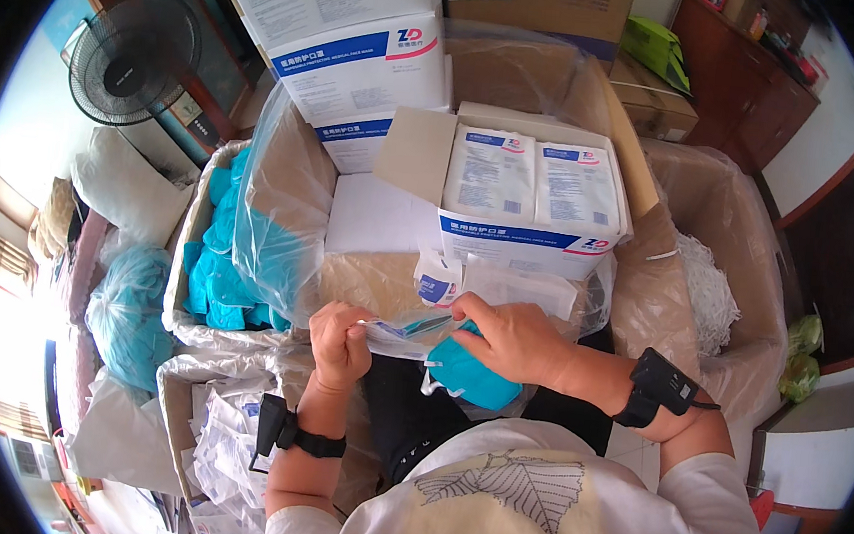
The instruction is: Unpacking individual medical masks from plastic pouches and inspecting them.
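In front of my body, my left hand (341, 346) is closed in a pinch on one end of a thin plastic pouch (400, 329). The other end sits between the thumb and fingers of my right hand (516, 344). Just below that hand is a teal folded face mask (475, 373) with white straps, above my lap; whether the hand touches it is hidden. Past my hands lie a printed white mask packet (437, 280) and a paler translucent wrapper (523, 287), in front of an open carton (517, 246) with two stacks of packed masks.
White printed boxes (358, 66) are stacked behind, on the far left. Teal masks (221, 271) fill a plastic-lined carton at left, above another carton of loose white pouches (224, 452). White straps (702, 299) heap in a carton at right. A fan (134, 58) stands far left.
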Demonstrator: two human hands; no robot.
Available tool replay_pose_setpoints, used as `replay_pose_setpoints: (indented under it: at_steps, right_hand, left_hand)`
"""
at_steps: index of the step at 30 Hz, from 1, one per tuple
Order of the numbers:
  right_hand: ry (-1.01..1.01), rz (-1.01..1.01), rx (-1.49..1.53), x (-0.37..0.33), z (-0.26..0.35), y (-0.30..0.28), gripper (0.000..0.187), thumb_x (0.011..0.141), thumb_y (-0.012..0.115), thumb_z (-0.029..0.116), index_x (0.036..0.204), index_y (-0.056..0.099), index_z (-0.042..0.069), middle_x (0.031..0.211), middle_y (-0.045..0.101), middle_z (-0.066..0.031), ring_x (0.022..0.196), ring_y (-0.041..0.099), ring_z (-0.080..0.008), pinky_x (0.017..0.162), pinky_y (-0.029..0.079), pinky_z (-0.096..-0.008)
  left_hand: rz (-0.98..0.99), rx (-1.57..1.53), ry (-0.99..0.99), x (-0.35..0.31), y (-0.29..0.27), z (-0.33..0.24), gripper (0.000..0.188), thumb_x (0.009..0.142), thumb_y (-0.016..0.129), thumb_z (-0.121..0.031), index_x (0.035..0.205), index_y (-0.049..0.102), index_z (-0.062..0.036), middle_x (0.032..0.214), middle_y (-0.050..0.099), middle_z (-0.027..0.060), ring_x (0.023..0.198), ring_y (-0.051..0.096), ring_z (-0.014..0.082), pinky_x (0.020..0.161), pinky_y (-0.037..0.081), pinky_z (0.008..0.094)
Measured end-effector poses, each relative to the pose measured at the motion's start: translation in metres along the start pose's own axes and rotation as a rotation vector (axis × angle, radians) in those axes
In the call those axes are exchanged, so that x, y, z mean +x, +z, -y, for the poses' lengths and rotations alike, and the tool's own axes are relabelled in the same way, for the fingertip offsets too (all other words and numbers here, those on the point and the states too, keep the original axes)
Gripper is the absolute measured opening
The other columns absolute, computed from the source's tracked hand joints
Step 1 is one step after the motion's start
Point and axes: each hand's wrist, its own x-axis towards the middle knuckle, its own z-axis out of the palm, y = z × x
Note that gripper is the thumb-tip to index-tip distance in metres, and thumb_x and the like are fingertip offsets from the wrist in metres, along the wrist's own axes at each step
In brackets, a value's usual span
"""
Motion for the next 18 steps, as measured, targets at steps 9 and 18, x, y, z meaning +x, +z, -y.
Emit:
replay_pose_setpoints:
  at_steps: [9, 18]
  right_hand:
    - [-0.238, 0.42, -0.036, 0.02, 0.0, -0.003, 0.021, 0.082, 0.057, 0.03, 0.093, 0.057, 0.013, 0.071, 0.06, -0.0133, 0.067, 0.059, -0.0324, 0.058, 0.046, -0.0388]
    - [0.003, 0.486, 0.637, 0.031, 0.008, 0.006, 0.018, 0.085, 0.057, 0.019, 0.086, 0.064, 0.002, 0.072, 0.062, -0.0035, 0.067, 0.055, -0.0095, 0.061, 0.045, -0.024]
  left_hand:
    - [0.076, -0.051, -0.093, -0.015, -0.005, -0.003, 0.009, 0.082, 0.05, -0.01, 0.077, 0.054, -0.0036, 0.058, 0.052, 0.0079, 0.049, 0.051, 0.0244, 0.048, 0.04, 0.0338]
    - [-0.168, -0.018, -0.634, -0.066, -0.022, -0.009, 0.015, 0.09, 0.044, -0.01, 0.084, 0.054, -0.0001, 0.055, 0.05, 0.0076, 0.049, 0.047, 0.012, 0.048, 0.038, 0.0247]
